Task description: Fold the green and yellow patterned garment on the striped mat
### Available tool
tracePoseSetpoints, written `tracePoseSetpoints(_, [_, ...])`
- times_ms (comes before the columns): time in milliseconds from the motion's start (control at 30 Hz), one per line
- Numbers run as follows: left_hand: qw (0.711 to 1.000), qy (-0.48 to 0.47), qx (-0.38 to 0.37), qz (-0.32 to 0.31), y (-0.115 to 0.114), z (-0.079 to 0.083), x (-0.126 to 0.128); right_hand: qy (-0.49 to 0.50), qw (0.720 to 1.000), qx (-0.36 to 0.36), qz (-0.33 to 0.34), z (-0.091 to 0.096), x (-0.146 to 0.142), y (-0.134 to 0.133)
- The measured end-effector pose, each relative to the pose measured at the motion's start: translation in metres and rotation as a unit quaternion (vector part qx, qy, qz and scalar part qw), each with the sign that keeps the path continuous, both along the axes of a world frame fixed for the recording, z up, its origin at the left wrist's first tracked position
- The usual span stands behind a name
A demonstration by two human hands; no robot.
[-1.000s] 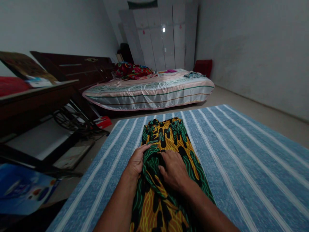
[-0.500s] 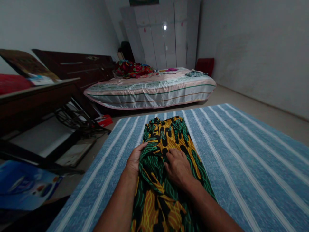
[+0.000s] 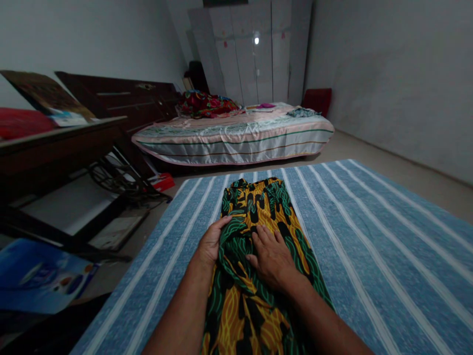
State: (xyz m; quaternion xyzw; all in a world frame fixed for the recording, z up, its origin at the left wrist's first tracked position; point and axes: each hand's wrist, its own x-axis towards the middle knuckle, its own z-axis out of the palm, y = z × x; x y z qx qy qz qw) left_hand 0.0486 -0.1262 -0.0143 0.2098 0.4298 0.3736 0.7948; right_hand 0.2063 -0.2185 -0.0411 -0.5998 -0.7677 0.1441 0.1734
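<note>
A garment (image 3: 260, 209) patterned in green, black and mustard yellow lies lengthwise on a blue, white-striped cloth (image 3: 354, 236). Its exact kind I cannot make out. At its left edge, my left hand (image 3: 211, 242) pinches a raised fold, thumb on top and the other fingers partly hidden beneath the fabric. My right hand (image 3: 271, 256) rests palm down on the middle of the garment, fingers stretched out and slightly spread. Between the two hands the fabric is bunched into loose folds, and its near end runs out of view below.
Beyond stands a bed (image 3: 236, 143) with a satiny cover and a red floral blanket (image 3: 209, 104). On the left are a dark table (image 3: 62, 135), a treadle wheel frame (image 3: 111, 180) and a blue box (image 3: 44, 276). A wardrobe (image 3: 244, 54) stands at the back.
My right hand's fingers have gone from curled on the fabric to stretched flat. My left hand keeps its hold on the fold. The view has shifted slightly.
</note>
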Motion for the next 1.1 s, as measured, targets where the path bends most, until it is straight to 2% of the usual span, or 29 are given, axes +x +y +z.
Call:
tracePoseSetpoints(200, [1.0,-0.005,-0.001,-0.006,-0.0003,0.0009,0.0004,-0.002,1.0,-0.008,-0.002,0.0025,-0.0006,0.0007])
tracePoseSetpoints(500, [1.0,0.002,0.001,0.026,-0.0025,0.0035,0.0035,-0.007,1.0,-0.009,0.003,0.0039,0.0002,0.0012])
tracePoseSetpoints(833, [1.0,-0.008,0.002,0.014,0.0019,-0.0039,-0.0002,-0.016,1.0,0.002,-0.002,0.0011,0.0004,0.0008])
tracePoseSetpoints(1100, [1.0,-0.005,-0.007,0.009,0.0008,-0.0016,0.0004,-0.02,1.0,0.008,0.0,0.0033,0.0002,0.0003])
